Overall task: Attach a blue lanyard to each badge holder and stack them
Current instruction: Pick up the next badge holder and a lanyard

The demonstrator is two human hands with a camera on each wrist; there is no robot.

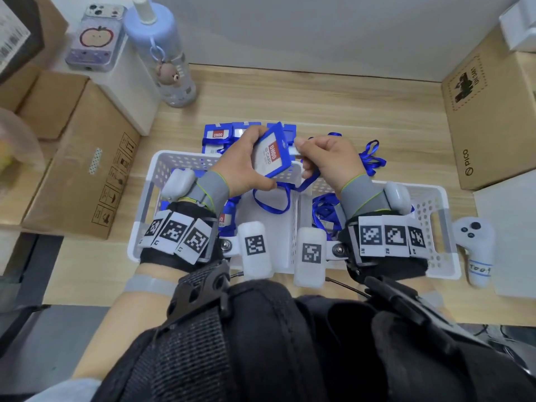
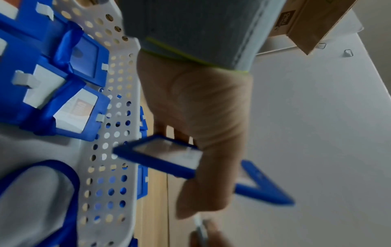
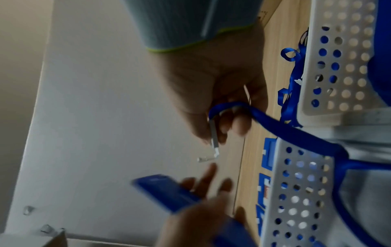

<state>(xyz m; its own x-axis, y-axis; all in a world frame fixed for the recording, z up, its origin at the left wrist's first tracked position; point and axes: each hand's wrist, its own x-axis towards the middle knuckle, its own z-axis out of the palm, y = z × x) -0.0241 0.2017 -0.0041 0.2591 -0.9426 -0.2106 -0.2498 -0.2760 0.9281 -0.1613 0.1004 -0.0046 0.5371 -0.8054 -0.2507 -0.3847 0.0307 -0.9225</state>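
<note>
Above white baskets [image 1: 162, 161], left hand [image 1: 240, 161] holds badge holder [image 1: 271, 153], right hand [image 1: 330, 158] pinches lanyard clip [image 3: 214, 135]

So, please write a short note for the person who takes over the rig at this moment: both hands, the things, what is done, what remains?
Left hand grips a blue plastic badge holder above the white perforated baskets.
Right hand pinches the metal clip of a blue ribbon lanyard, close to the holder's top; not yet clipped.
Done: finished holders lie stacked behind the baskets.
Left: clip this one, stack it, then continue with the holders in the left basket.
</note>
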